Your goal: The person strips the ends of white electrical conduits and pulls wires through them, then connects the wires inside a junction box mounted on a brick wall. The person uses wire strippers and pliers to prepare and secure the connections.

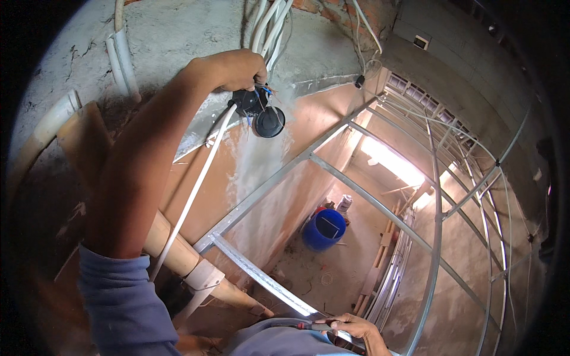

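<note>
My left hand [240, 68] is raised to the wall with its fingers closed on thin wires at a black round junction box [244, 101]. Blue and copper-brown wire ends [265, 91] stick out beside the fingertips; the box's inside is partly hidden by the hand. A round black cover [269, 122] hangs open just below the box. One white cable [199, 184] runs down from the box. Low in the view, close to my body, my right hand [357, 327] is closed around a hand tool [316, 326] with a reddish and grey handle; its exact kind is unclear.
White conduits [273, 29] come down the wall above the box. A metal ceiling frame [285, 172] stretches from beside me to the right. Thick tan pipe [178, 249] passes below my left arm. Far below on the floor stand a blue barrel [323, 230] and long metal profiles [389, 279].
</note>
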The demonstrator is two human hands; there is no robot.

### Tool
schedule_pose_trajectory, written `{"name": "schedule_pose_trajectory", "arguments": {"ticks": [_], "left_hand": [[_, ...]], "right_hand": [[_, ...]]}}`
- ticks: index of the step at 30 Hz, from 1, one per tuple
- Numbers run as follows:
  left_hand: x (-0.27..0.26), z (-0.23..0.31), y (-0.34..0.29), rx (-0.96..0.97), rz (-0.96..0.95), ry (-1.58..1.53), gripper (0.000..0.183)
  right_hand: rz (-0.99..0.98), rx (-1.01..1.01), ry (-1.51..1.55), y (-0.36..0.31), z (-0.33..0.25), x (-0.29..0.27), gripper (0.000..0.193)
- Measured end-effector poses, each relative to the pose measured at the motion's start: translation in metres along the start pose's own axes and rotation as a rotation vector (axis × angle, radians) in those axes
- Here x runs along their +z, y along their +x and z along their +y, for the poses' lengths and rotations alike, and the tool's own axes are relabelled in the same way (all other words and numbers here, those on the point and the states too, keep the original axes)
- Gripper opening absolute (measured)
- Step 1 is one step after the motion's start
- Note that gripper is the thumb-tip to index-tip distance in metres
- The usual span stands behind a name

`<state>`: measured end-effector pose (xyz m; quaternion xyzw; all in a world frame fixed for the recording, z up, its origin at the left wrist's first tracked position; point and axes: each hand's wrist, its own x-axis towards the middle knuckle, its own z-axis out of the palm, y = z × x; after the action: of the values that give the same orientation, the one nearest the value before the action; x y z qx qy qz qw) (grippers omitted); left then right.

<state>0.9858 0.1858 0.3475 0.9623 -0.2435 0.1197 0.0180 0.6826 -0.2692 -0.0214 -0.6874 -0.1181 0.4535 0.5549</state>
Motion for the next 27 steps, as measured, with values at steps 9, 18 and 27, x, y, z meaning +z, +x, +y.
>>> {"name": "schedule_pose_trajectory", "arguments": {"ticks": [9, 18, 27], "left_hand": [[-0.001, 0.003, -0.006, -0.022, 0.01, 0.046, 0.03], [0.008, 0.002, -0.01, 0.054, 0.075, 0.067, 0.026], [0.007, 0.006, -0.021, 0.052, 0.144, 0.018, 0.03]], "right_hand": [[0.521, 0.056, 0.405, 0.041, -0.006, 0.017, 0.052], [0.2, -0.611, 1.032, 0.088, -0.062, 0.009, 0.073], [-0.309, -0.776, 1.264, 0.103, -0.121, 0.04, 0.072]]}}
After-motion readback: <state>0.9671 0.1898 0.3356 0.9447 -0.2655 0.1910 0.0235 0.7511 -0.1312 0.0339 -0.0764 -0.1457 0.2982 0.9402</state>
